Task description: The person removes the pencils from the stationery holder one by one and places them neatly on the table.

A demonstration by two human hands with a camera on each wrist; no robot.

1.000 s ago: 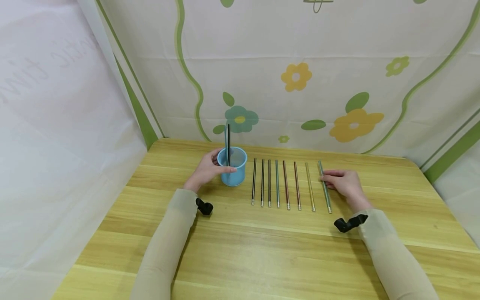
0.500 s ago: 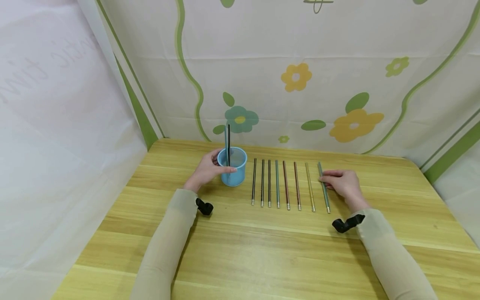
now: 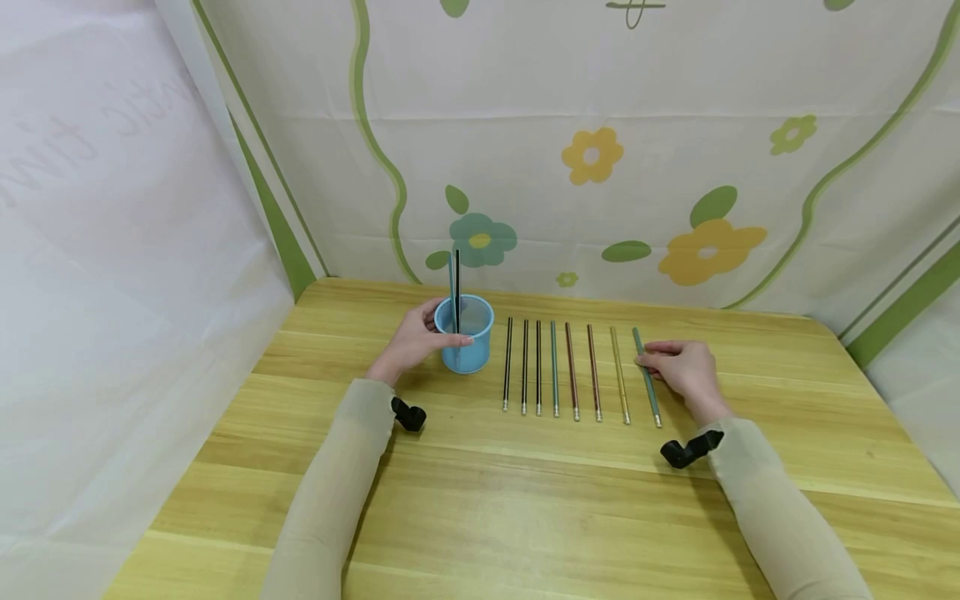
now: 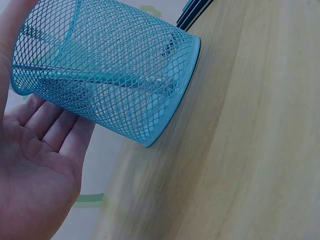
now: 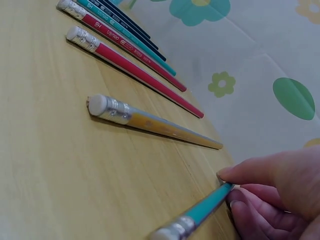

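My left hand (image 3: 408, 342) grips a light blue mesh pencil holder (image 3: 472, 358), thumb across its front and fingers behind. It stands upright on the table; a black pencil (image 3: 458, 279) and a teal pencil (image 3: 452, 287) rise from it. In the left wrist view, fingers (image 4: 60, 125) lie along the mesh wall. At the right end of a row, my right hand (image 3: 684, 368) pinches a green pencil (image 3: 652, 398) at its upper part, its eraser end pointing toward me. In the right wrist view, thumb and fingertips meet at the far part of this green pencil (image 5: 207, 205).
Left of the held pencil, several pencils lie side by side: a yellow pencil (image 3: 621, 375), two red ones, a green pencil (image 3: 555, 367) and black ones such as a black pencil (image 3: 508, 362). A flower-printed cloth (image 3: 540, 183) hangs behind the wooden table (image 3: 495, 500).
My right hand has shifted slightly left with the green pencil, whose far end has swung left and toward me. My left hand and the pencil holder have stayed in place.
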